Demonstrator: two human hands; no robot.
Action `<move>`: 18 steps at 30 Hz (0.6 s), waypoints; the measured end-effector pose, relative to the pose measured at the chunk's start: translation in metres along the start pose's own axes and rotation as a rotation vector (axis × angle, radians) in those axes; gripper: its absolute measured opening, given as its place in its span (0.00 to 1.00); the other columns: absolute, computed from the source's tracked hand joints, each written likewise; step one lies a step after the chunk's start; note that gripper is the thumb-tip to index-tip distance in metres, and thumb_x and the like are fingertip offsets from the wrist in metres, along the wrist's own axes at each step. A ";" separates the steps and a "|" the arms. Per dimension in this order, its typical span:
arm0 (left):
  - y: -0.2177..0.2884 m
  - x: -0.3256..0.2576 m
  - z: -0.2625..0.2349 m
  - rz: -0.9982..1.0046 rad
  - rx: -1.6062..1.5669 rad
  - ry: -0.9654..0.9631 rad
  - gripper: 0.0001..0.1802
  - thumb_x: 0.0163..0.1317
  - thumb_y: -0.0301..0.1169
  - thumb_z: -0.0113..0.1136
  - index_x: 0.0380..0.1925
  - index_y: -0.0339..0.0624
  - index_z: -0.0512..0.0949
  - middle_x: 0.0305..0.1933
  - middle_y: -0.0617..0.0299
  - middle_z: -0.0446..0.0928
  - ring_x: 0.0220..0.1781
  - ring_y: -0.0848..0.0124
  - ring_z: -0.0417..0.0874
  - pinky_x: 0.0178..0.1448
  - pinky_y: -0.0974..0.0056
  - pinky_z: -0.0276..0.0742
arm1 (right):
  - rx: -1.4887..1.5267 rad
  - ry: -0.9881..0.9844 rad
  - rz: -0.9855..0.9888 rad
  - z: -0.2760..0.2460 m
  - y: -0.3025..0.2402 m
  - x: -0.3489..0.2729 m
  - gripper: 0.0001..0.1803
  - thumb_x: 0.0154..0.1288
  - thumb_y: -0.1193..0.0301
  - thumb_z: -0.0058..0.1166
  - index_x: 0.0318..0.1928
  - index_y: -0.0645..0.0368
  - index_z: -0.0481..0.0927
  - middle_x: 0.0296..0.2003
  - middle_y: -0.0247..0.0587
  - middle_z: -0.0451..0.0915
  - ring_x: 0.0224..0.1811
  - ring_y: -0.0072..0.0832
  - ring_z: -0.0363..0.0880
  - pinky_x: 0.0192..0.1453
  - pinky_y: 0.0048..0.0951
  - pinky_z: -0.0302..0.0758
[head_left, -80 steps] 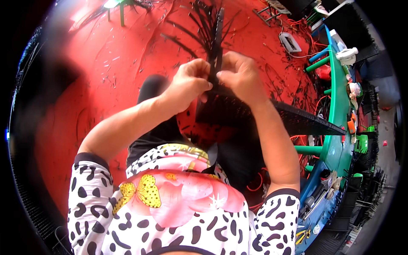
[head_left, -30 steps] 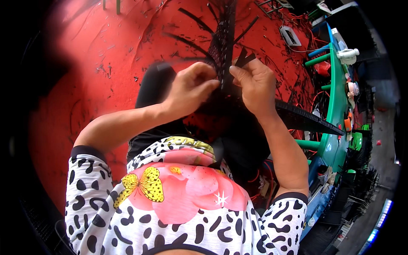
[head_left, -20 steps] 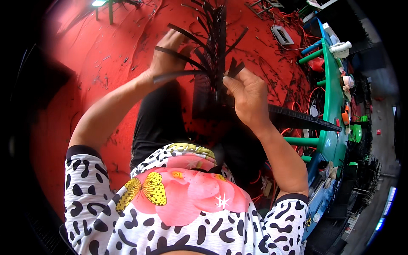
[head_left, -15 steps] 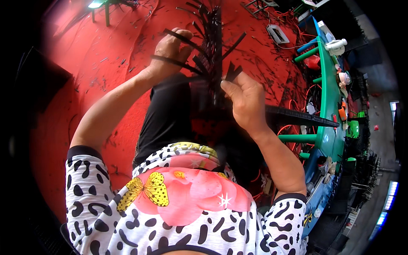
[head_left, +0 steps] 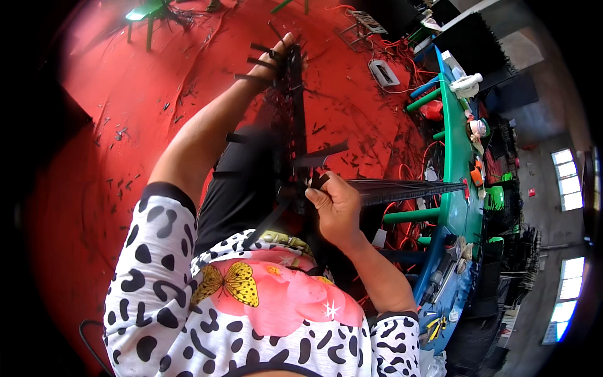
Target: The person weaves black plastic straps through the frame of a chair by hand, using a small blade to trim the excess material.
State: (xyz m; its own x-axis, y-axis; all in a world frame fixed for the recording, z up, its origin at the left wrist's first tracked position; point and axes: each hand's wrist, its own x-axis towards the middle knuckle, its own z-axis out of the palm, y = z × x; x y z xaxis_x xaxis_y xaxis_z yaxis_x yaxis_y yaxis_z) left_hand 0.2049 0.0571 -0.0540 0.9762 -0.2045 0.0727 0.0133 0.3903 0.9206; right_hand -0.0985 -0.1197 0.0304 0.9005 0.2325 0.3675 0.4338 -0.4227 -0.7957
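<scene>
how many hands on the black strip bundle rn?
2. The left hand grips the black strip bundle at its far top end; the right hand pinches strips near its lower end, close to the body. No other hands visible.

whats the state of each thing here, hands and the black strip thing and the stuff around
left hand: stretched far out, gripping the far end of the strip piece
right hand: close to the body, fingers pinched on a black strip
black strip piece: held upright between both hands, loose strips sticking out sideways
green bench: standing, cluttered with small items
red floor: littered with black offcuts
</scene>
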 end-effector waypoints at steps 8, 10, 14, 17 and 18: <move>0.011 -0.011 0.019 -0.187 -0.370 0.058 0.23 0.56 0.59 0.55 0.25 0.50 0.77 0.23 0.70 0.75 0.23 0.74 0.75 0.28 0.68 0.72 | -0.016 0.040 -0.034 -0.016 0.003 -0.013 0.09 0.54 0.79 0.57 0.25 0.64 0.69 0.21 0.45 0.65 0.22 0.44 0.67 0.26 0.32 0.66; 0.000 -0.012 0.016 -0.185 -0.322 0.134 0.24 0.56 0.59 0.55 0.29 0.50 0.77 0.28 0.69 0.77 0.28 0.72 0.76 0.32 0.65 0.73 | -0.018 0.029 -0.024 -0.029 0.009 -0.012 0.09 0.53 0.79 0.57 0.25 0.65 0.69 0.21 0.45 0.65 0.22 0.42 0.67 0.26 0.32 0.65; -0.020 -0.011 -0.001 -0.152 -0.468 0.069 0.24 0.56 0.60 0.54 0.30 0.51 0.76 0.28 0.68 0.76 0.30 0.72 0.76 0.35 0.63 0.73 | -0.156 0.097 0.000 -0.058 0.018 0.006 0.09 0.53 0.76 0.58 0.25 0.65 0.70 0.20 0.46 0.65 0.22 0.40 0.67 0.27 0.34 0.64; -0.031 -0.030 -0.031 0.195 0.244 0.280 0.25 0.64 0.49 0.50 0.51 0.41 0.74 0.48 0.58 0.78 0.52 0.65 0.76 0.63 0.62 0.67 | -0.201 0.207 -0.020 -0.075 0.028 0.032 0.09 0.54 0.75 0.58 0.25 0.65 0.70 0.18 0.47 0.69 0.21 0.38 0.69 0.27 0.33 0.66; -0.037 -0.035 -0.041 0.198 0.247 0.279 0.25 0.64 0.49 0.50 0.51 0.41 0.74 0.48 0.58 0.78 0.52 0.65 0.76 0.63 0.62 0.67 | -0.177 0.194 -0.035 -0.082 0.034 0.042 0.09 0.54 0.76 0.57 0.24 0.65 0.71 0.18 0.44 0.70 0.20 0.32 0.70 0.26 0.31 0.66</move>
State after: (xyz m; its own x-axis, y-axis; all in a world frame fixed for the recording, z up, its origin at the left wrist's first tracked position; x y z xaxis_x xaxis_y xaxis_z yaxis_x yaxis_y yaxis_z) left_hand 0.1790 0.0865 -0.1064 0.9763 0.1172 0.1819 -0.1996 0.1634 0.9662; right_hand -0.0433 -0.1964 0.0586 0.8662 0.0851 0.4923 0.4481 -0.5681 -0.6903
